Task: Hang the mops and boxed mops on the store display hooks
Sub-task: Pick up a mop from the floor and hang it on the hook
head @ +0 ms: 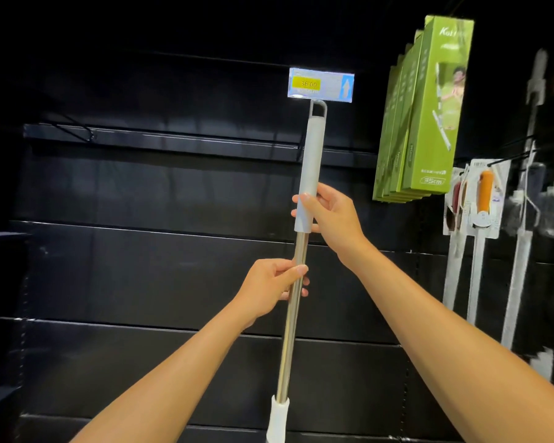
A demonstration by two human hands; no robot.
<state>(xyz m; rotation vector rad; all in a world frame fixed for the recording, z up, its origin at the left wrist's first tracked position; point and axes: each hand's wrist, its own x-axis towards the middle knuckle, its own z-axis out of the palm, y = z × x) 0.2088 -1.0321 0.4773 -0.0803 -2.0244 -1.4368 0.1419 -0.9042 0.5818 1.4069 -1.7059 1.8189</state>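
Observation:
I hold a mop upright by its shiny metal pole, its head out of view below. My left hand grips the bare pole. Higher up, my right hand closes on the lower end of the white handle sleeve. The handle's hanging loop sits just under a price tag at the tip of a display hook; the hook's rod is hard to make out against the dark wall. Several green boxed mops hang on a hook to the right.
The black slatted display wall fills the view, with a bare wire hook at upper left. On the far right hang carded brushes and several pale long-handled tools.

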